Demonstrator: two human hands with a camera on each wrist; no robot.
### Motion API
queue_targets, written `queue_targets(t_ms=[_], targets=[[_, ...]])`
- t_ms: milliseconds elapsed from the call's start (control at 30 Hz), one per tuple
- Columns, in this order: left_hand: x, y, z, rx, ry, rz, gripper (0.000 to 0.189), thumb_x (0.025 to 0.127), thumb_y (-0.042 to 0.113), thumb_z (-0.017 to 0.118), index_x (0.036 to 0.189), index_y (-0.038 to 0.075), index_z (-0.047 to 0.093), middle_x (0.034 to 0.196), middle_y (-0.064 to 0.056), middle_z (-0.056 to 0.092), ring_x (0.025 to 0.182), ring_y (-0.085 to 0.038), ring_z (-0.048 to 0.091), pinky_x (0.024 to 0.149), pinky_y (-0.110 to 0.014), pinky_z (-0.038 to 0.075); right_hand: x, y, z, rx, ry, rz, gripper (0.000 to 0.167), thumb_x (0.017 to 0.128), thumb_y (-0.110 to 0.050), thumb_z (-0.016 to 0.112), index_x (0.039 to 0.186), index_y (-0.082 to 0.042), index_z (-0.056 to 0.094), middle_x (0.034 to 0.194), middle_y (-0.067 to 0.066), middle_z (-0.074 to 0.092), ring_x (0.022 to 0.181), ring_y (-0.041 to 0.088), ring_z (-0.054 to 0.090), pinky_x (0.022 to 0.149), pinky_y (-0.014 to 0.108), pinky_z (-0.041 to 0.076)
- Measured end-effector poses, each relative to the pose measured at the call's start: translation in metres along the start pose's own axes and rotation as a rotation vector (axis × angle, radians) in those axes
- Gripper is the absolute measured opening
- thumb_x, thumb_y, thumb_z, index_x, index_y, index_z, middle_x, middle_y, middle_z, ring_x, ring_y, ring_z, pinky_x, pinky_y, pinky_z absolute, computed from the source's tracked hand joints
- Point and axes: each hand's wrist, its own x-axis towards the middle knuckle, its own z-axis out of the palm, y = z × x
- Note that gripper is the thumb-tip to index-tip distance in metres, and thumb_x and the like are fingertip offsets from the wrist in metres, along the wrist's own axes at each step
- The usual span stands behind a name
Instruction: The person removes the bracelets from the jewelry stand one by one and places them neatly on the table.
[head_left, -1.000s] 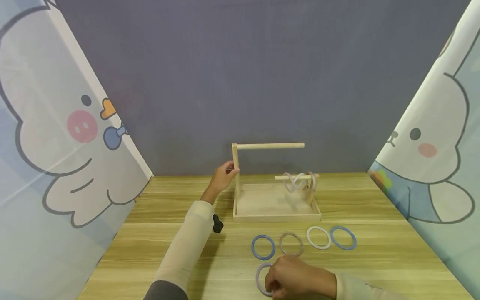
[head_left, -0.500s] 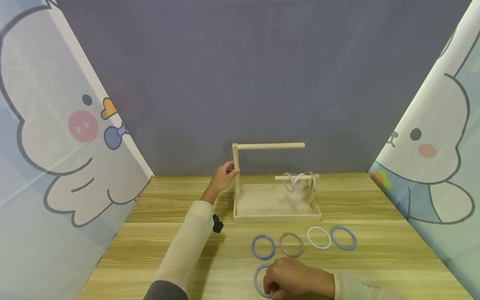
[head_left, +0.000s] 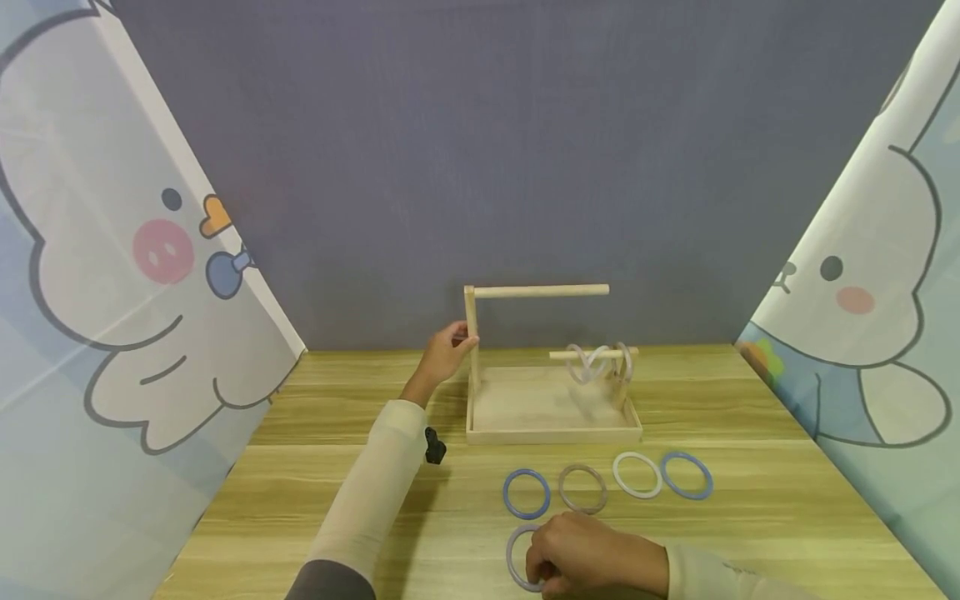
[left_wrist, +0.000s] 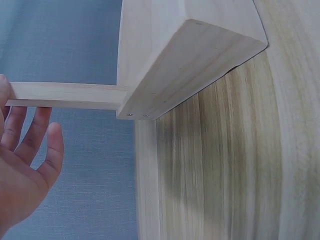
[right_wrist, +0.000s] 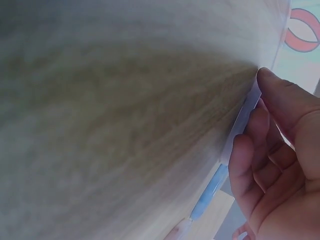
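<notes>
My left hand [head_left: 442, 354] holds the upright post [head_left: 472, 325] of a wooden stand, thumb on one side and fingers behind. In the left wrist view, the hand [left_wrist: 25, 160] reaches round the same post [left_wrist: 70, 95]. My right hand [head_left: 573, 554] pinches a pale purple ring [head_left: 516, 557] lying on the table near the front. Seen from the right wrist, thumb and fingers [right_wrist: 242, 155] are at that ring [right_wrist: 240, 125], close over the tabletop. The stand has a long upper bar [head_left: 543, 292] and a short lower bar [head_left: 557, 356] carrying several pale rings [head_left: 577, 364].
Behind the right hand lie a dark blue ring [head_left: 527, 517], a brownish ring [head_left: 582, 468], a white ring [head_left: 637, 497] and a lighter blue ring [head_left: 687, 497]. The stand's tray base [head_left: 553, 436] sits farther back. A small black object [head_left: 434, 447] shows by the left sleeve.
The right hand and the pale purple ring have slid slightly left. The left hand stays on the post, and the other rings lie as before.
</notes>
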Motion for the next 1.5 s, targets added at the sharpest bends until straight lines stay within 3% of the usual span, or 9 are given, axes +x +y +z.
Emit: queue_targets(t_ms=[367,600,833,1200,1500], targets=[[0.003,-0.003,-0.003,0.001,-0.01,0.0,0.045,0.105,0.034,0.058,0.144,0.01,0.054,0.136,-0.014,0.063,0.125,-0.033,0.062,0.103,-0.051,0.052,-0.002,0.006,-0.011,0.158,0.036,0.053,0.008,0.084,-0.02,0.081,0.088,-0.025,0.076,0.076,-0.02,0.066,0.069,-0.017,0.047,0.065,-0.004,0.032],[0.005,-0.002,-0.003,0.015,-0.021,-0.002,0.046,0.105,0.033,0.058,0.145,0.009,0.053,0.136,-0.014,0.063,0.124,-0.033,0.062,0.102,-0.051,0.052,-0.001,0.019,-0.025,0.224,0.118,0.134,0.004,0.089,-0.018,0.079,0.092,-0.02,0.078,0.076,-0.017,0.068,0.066,-0.018,0.049,0.064,0.002,0.041],[0.008,-0.004,-0.004,0.026,-0.037,-0.01,0.049,0.105,0.038,0.057,0.146,0.012,0.053,0.137,-0.013,0.062,0.126,-0.032,0.06,0.104,-0.051,0.051,-0.001,0.04,-0.041,0.314,0.174,0.326,0.007,0.092,-0.014,0.076,0.098,-0.013,0.078,0.082,-0.012,0.072,0.066,-0.013,0.053,0.058,0.011,0.048],[0.008,-0.004,-0.003,0.008,-0.025,-0.017,0.046,0.105,0.035,0.058,0.143,0.011,0.055,0.137,-0.014,0.062,0.126,-0.033,0.061,0.104,-0.05,0.051,0.001,0.077,-0.067,0.239,0.455,0.637,0.01,0.091,-0.01,0.076,0.101,-0.011,0.076,0.084,-0.003,0.074,0.06,-0.005,0.055,0.054,0.018,0.048],[0.006,-0.001,0.0,-0.022,-0.006,-0.02,0.04,0.105,0.029,0.059,0.14,0.011,0.058,0.134,-0.013,0.064,0.122,-0.033,0.063,0.101,-0.051,0.052,-0.005,0.102,-0.079,0.165,0.662,0.779,0.015,0.09,-0.008,0.077,0.105,-0.004,0.074,0.091,0.01,0.076,0.061,0.01,0.061,0.053,0.02,0.048]])
